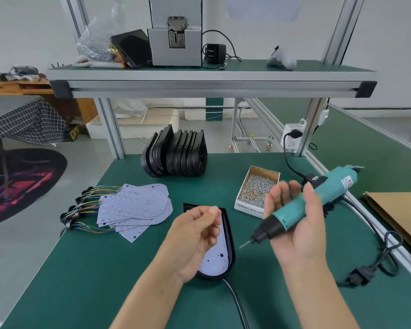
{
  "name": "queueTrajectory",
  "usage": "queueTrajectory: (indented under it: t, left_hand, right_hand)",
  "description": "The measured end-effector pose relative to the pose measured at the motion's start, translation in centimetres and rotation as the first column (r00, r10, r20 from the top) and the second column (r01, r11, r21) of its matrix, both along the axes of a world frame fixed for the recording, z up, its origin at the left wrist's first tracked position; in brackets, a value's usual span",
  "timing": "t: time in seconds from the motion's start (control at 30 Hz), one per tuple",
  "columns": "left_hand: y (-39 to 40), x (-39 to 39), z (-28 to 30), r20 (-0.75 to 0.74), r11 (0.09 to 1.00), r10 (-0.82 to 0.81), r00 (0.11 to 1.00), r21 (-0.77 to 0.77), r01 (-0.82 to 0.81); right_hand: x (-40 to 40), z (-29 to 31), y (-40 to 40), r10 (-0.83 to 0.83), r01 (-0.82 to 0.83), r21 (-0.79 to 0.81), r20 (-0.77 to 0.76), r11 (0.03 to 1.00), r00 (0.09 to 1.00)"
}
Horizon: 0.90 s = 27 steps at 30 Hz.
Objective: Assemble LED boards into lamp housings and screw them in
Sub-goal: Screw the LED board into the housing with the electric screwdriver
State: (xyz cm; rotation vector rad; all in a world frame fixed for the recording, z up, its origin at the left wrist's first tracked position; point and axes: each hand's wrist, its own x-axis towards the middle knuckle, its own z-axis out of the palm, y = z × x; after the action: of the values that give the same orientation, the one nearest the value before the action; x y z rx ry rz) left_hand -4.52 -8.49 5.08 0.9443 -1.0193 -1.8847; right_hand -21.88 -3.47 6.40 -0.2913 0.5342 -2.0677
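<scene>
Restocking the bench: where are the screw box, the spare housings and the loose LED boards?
screw box [259, 187]: head view, screws inside.
spare housings [183, 154]: head view, stack's middle.
loose LED boards [140, 207]: head view, top board.

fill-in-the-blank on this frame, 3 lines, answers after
1. The right hand holds the teal ____.
2. The housing under the left hand already contains an LED ____.
3. The cardboard box right of the housing is full of ____.

Answers: screwdriver; board; screws
</scene>
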Motion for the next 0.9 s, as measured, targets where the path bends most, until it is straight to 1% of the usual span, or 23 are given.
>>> queueTrajectory:
  t: [0.07,0.1,0.17,0.27,0.33,0.43,0.57,0.67,0.73,0.8,0.9]
  left_hand:
    - [-0.1,0.4,-0.2,-0.107,0.994,0.002,0.994,0.111,0.01]
    - [-0.1,0.5,-0.3,-0.111,0.992,0.009,0.994,0.129,0.005]
    - [0.1,0.4,-0.6,-0.067,0.994,0.01,0.998,0.108,-0.003]
    - [0.8,0.2,-0.9,0.012,1.0,0.009,1.0,0.012,-0.009]
    - [1.1,0.3,-1.1,0.024,0.999,0.027,0.999,-0.029,-0.026]
    - [1.5,0.4,-1.0,0.031,0.998,0.057,0.998,-0.032,-0.056]
    - [2.0,0.1,-0.7,0.07,0.998,0.06,0.996,-0.031,-0.058]
    - [2.2,0.1,-0.8,0.085,0.996,0.085,0.993,-0.05,-0.081]
    - [2.2,0.4,-0.8,0.014,0.997,0.08,0.997,-0.019,-0.08]
    - [2.2,0.7,-0.8,-0.075,0.998,0.052,0.996,0.031,-0.049]
    - [2.3,0.8,-0.7,-0.161,0.995,0.018,0.987,0.103,-0.001]
  right_hand:
    - [-0.1,0.9,-0.6,-0.02,0.02,-0.021,0.016,1.0,1.0]
    - [0.0,1.2,-0.9,-0.027,0.027,-0.021,0.013,0.999,1.0]
    - [0.3,1.7,-1.5,-0.022,0.022,-0.02,0.003,1.0,1.0]
    - [1.1,1.8,-2.1,-0.012,0.012,-0.045,0.008,0.999,1.0]
    - [1.5,1.8,-2.3,-0.01,0.011,-0.069,0.014,0.998,1.0]
    - [1.9,1.6,-2.5,-0.013,0.013,-0.064,0.005,0.998,1.0]
    - [2.7,1.6,-2.8,-0.035,0.034,-0.039,-0.047,0.999,0.998]
    - [3.0,1.9,-2.8,-0.044,0.04,-0.057,-0.072,0.998,0.996]
    - [3.0,2.1,-2.7,-0.047,0.042,-0.059,-0.088,0.997,0.995]
    - [3.1,2.2,-2.7,-0.05,0.045,-0.051,-0.102,0.998,0.994]
    - [3.3,2.4,-2.7,-0.049,0.044,-0.049,-0.117,0.998,0.992]
